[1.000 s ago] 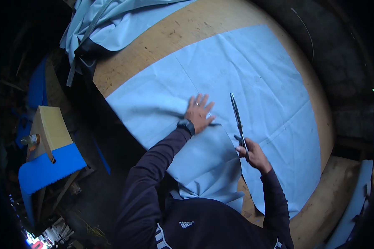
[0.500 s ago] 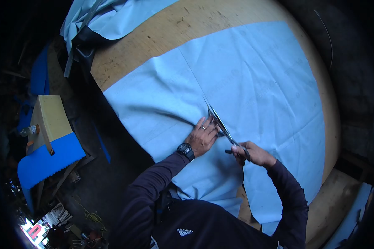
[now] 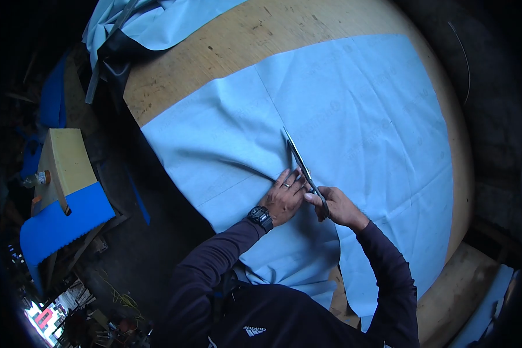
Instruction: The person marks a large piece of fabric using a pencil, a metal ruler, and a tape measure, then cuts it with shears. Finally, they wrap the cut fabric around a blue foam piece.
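A large sheet of light blue fabric (image 3: 383, 133) lies over the table, with a drawn line (image 3: 267, 90) running up from the cut. My right hand (image 3: 339, 207) is closed around the handles of a pair of scissors (image 3: 298, 156). Their blades point up and left along that line, tips at the cut. My left hand (image 3: 282, 200) rests on the fabric just left of the scissors, fingers stretched out towards the blades; its thumb is hidden. Below the hands the cut parts hang apart towards my body.
Bare wood of the table (image 3: 214, 55) shows along the far edge. Bunched blue material (image 3: 162, 26) lies at the upper left. To the left stand a yellowish block (image 3: 72, 159), a bright blue sheet (image 3: 69, 223) and a small bottle (image 3: 37, 178).
My right hand has moved left and up with the scissors, and their handles have come together. The blade tips sit slightly further up the line. The left hand stays nearly in place.
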`<state>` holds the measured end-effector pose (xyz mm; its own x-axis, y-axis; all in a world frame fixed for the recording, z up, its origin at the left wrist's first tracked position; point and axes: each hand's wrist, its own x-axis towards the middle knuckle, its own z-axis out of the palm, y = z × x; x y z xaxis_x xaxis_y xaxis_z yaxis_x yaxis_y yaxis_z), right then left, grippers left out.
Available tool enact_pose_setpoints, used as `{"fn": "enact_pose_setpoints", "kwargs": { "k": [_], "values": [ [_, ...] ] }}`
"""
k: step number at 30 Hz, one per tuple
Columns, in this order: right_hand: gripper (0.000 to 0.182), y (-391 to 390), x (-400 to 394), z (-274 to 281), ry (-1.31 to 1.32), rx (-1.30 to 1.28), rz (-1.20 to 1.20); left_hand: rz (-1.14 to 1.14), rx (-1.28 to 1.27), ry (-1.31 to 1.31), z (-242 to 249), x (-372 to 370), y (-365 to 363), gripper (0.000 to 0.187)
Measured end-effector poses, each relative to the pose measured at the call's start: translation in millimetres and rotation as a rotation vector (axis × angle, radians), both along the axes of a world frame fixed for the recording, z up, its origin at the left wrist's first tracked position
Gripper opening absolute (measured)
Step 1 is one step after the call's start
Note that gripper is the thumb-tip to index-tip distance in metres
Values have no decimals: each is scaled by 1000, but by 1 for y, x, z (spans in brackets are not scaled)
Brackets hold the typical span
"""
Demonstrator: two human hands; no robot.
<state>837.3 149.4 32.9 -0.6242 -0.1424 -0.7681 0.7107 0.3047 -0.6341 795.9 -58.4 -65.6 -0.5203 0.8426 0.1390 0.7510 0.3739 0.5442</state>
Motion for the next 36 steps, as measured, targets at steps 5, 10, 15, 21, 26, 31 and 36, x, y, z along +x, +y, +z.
{"fn": "enact_pose_setpoints", "kwargs": {
  "k": [5, 10, 15, 21, 26, 31, 36],
  "values": [
    [70, -7, -3, 2, 24, 28, -13, 15, 22, -28, -1, -1, 0, 49],
    [67, -13, -6, 6, 29, 50, -19, 7, 40, -61, -1, -1, -2, 46],
    [63, -12, -12, 1, 23, 56, -13, 3, 26, -74, -1, -1, -3, 45],
    [65, -15, -52, 2, 55, 9, -66, -1, 69, -6, -5, 0, -3, 46],
    [60, -17, -90, -10, 117, 55, -21, -4, 34, 9, 1, -2, -2, 50],
    [70, -23, -128, -14, 124, 18, -43, 5, 55, -20, -11, 5, -2, 54],
    [70, -30, -160, -24, 198, 78, -25, 13, 60, 35, -6, 2, -2, 57]
  ]
}}
